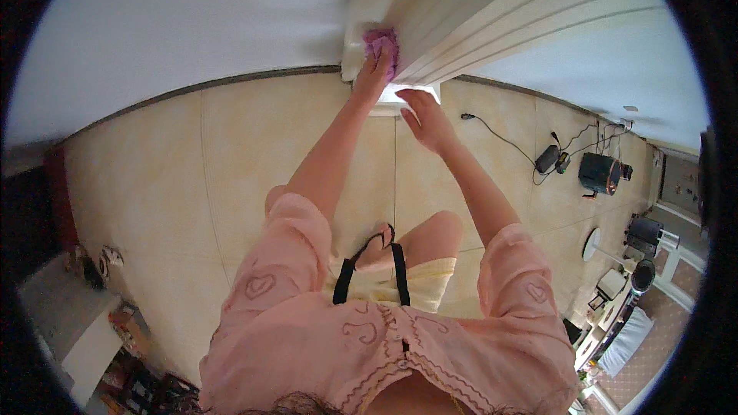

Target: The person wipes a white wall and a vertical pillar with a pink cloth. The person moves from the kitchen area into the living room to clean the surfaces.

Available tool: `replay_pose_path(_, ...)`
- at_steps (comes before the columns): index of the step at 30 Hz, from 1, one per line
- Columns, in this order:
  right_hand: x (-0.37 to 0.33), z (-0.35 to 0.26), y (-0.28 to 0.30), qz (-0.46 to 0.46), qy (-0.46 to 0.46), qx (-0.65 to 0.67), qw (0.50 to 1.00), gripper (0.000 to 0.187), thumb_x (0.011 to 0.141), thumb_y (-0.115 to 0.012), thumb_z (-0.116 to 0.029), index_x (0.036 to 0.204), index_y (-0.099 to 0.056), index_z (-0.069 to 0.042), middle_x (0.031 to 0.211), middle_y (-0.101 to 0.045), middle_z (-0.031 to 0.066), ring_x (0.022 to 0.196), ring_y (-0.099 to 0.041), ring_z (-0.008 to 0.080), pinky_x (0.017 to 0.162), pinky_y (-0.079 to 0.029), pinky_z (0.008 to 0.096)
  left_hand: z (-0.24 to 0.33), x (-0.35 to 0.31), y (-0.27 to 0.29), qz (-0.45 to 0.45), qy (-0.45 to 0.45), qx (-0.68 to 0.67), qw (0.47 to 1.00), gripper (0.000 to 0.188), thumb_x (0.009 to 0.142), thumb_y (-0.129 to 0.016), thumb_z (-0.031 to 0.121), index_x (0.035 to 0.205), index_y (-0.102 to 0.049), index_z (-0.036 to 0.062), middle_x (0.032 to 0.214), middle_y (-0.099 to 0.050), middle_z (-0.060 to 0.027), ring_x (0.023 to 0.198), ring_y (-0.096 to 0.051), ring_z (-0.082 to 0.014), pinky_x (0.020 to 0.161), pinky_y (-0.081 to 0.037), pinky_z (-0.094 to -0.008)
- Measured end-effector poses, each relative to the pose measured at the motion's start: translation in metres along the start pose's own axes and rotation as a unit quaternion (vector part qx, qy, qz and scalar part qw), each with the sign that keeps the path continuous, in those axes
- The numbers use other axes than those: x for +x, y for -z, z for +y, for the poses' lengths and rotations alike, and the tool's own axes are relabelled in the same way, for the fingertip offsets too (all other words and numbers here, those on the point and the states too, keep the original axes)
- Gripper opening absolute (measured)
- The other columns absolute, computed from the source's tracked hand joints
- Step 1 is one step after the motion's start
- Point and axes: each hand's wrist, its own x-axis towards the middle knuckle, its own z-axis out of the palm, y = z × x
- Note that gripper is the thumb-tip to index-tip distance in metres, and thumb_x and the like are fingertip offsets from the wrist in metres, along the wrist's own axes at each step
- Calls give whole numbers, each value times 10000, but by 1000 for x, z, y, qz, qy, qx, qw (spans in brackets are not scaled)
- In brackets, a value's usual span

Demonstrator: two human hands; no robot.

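Note:
Low on a cream door frame or panel (pixel 438 15), a crumpled purple cloth (pixel 380 40) is pressed against the surface. My left hand (pixel 370 78) is closed on that cloth, its arm stretched out ahead. To its right, my right hand (pixel 429 123) has its fingers extended and the thumb apart, with nothing in it. Its fingertips are close to the bright white strip (pixel 419 92) at the foot of the frame; whether they touch it I cannot tell.
Beige floor tiles (pixel 154 154) lie below, bordered by a dark skirting (pixel 231 77). On the right are a black cable (pixel 503 138), a power adapter (pixel 546 159) and a dark bin-like appliance (pixel 600 173). Farther right stands a cluttered table (pixel 607 323). Shelves (pixel 84 338) are at lower left.

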Motion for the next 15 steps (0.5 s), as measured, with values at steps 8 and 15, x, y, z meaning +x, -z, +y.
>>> replay_pose_path(8, 2, 44, -22, 88, 25, 3, 996, 240, 891, -544, -146, 1121, -566, -83, 1116, -567, 115, 1099, -475, 331, 970, -365, 430, 6, -45, 49, -180, 198, -529, 805, 535, 951, -440, 338, 1354, -340, -1, 1296, -457, -186, 1170, -465, -283, 993, -353, -359)
replay_pose_path(15, 16, 50, -25, 109, 49, 4, 993, 195, 911, -509, -109, 1082, -579, -45, 1085, -589, 123, 1097, -500, 310, 953, -377, 388, -12, -26, 2, -2, -73, -316, 946, 438, 944, -439, 342, 1245, -435, 23, 1237, -484, -216, 1153, -472, -343, 958, -388, -423)
